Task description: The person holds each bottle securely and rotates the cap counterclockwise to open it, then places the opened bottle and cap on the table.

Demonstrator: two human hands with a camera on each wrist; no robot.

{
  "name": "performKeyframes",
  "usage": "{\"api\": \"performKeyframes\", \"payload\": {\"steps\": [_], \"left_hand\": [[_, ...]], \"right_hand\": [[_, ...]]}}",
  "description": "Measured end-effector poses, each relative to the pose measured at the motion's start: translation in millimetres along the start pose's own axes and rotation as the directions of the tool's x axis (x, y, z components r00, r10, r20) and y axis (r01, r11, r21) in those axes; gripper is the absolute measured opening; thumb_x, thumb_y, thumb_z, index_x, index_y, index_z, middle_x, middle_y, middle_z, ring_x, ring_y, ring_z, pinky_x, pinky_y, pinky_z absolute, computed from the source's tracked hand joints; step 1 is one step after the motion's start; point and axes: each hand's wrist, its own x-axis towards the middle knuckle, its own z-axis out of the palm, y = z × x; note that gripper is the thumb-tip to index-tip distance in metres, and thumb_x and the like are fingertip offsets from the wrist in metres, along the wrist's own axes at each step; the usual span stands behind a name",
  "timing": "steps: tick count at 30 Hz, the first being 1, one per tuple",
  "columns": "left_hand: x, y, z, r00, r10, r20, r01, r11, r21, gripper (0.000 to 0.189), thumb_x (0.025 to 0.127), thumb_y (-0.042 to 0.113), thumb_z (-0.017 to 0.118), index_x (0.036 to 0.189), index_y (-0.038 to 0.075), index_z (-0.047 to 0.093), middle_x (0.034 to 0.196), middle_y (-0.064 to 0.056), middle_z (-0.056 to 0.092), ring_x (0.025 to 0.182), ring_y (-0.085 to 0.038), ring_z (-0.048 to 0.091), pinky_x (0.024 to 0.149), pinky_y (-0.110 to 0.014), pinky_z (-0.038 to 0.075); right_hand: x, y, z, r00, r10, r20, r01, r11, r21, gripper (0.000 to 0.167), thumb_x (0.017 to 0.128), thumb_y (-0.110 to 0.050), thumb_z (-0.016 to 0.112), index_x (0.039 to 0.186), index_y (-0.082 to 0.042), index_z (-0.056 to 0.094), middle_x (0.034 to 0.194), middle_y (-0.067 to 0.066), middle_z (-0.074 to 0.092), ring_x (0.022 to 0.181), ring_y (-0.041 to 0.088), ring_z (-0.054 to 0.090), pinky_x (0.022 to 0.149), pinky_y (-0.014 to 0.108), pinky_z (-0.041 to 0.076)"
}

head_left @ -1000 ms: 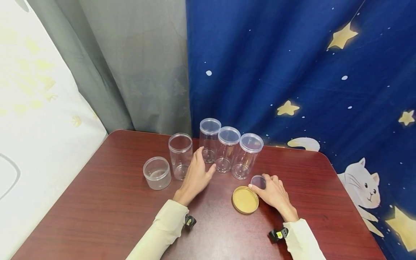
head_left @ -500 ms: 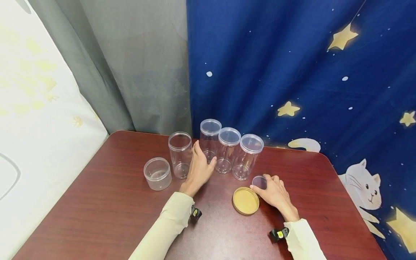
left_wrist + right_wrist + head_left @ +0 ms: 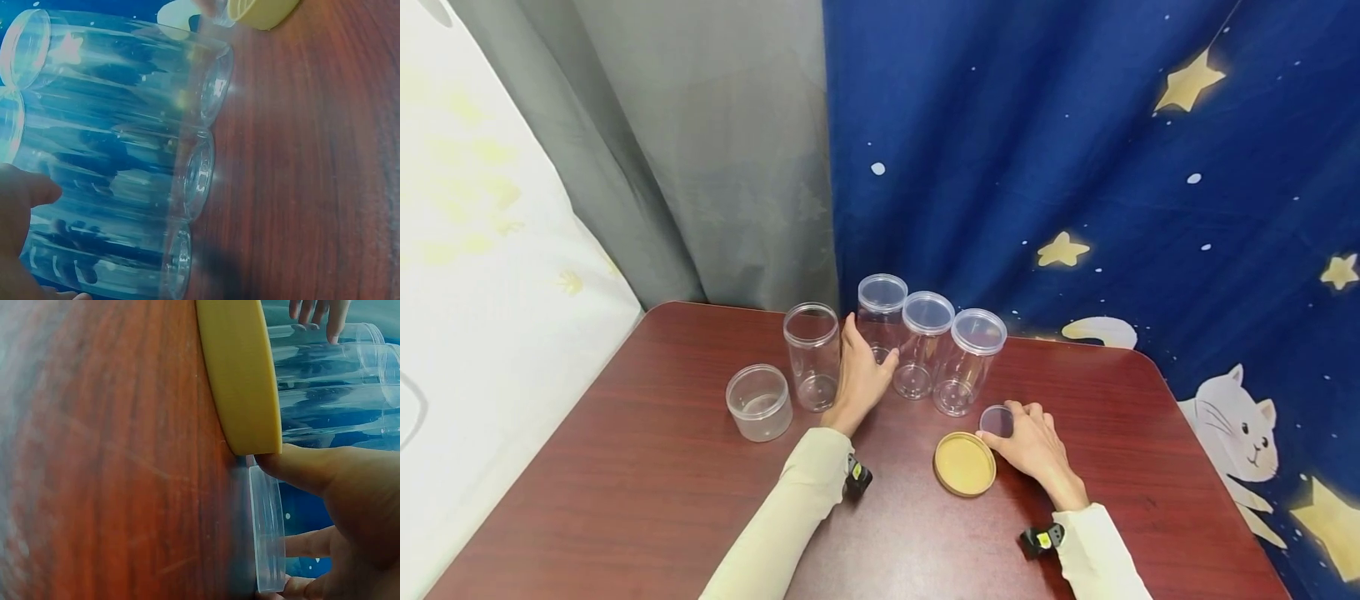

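Observation:
My left hand (image 3: pixel 861 379) grips the side of a tall clear plastic jar (image 3: pixel 882 293) with a lid, the leftmost in a row of three. Its thumb lies on the near right side and its fingers on the left. Two matching lidded jars (image 3: pixel 928 312) stand against it on the right. At the right of the table my right hand (image 3: pixel 1039 450) holds a small clear round lid (image 3: pixel 997 422) low at the tabletop, between thumb and fingers. A gold lid (image 3: pixel 965 465) lies just left of my right thumb; the right wrist view shows its thick rim (image 3: pixel 240 375).
To the left of my left hand stand a tall jar (image 3: pixel 812 354) with no lid and a short, wide clear jar (image 3: pixel 760 408). The dark red table (image 3: pixel 647 467) ends at the back against grey and blue curtains (image 3: pixel 940 150).
My left hand has moved forward and slightly right, its fingers and thumb coming around the leftmost lidded jar. The right hand and the clear lid have stayed in place.

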Motion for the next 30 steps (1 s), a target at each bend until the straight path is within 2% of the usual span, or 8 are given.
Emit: {"api": "performKeyframes", "payload": {"steps": [7,15,22,30], "left_hand": [[8.0,-2.6,-2.9,1.000,-0.007,-0.017,0.007,1.000,-0.028,0.094,0.081,0.019,0.079,0.151,-0.005,0.020,0.151,-0.027,0.036,0.140,-0.038,0.038,0.116,-0.045,0.031],[11.4,0.5,-4.5,0.999,-0.047,-0.009,0.046,0.998,-0.035,0.094,0.080,0.018,0.080,0.151,-0.002,0.022,0.150,-0.024,0.041,0.134,-0.040,0.045,0.112,-0.048,0.036],[10.6,3.1,-2.1,0.996,-0.056,-0.064,0.057,0.998,0.006,0.092,0.077,0.018,0.082,0.147,-0.006,0.028,0.140,-0.027,0.044,0.133,-0.039,0.042,0.113,-0.048,0.033],[2.6,9.2,5.3,0.988,-0.123,-0.089,0.130,0.988,0.084,0.092,0.077,0.026,0.083,0.146,-0.006,0.031,0.139,-0.029,0.040,0.129,-0.042,0.044,0.110,-0.048,0.037]], "right_hand": [[0.4,-1.2,2.2,1.000,-0.018,-0.014,0.018,1.000,-0.012,0.079,0.079,-0.051,0.077,0.140,-0.006,0.051,0.129,0.026,0.048,0.113,0.041,0.045,0.076,0.059,0.049],[-1.8,-2.5,3.0,0.999,-0.026,-0.022,0.025,1.000,-0.018,0.078,0.079,-0.048,0.078,0.139,-0.006,0.052,0.128,0.027,0.048,0.112,0.042,0.045,0.076,0.058,0.048],[-2.3,-1.5,2.9,0.999,-0.029,-0.014,0.028,0.999,-0.017,0.079,0.078,-0.050,0.078,0.139,-0.006,0.052,0.128,0.026,0.048,0.110,0.041,0.045,0.076,0.057,0.048],[-0.9,1.4,1.3,1.000,-0.013,-0.016,0.013,1.000,-0.006,0.078,0.078,-0.050,0.078,0.138,-0.008,0.052,0.127,0.024,0.048,0.111,0.040,0.045,0.071,0.059,0.048]]}}
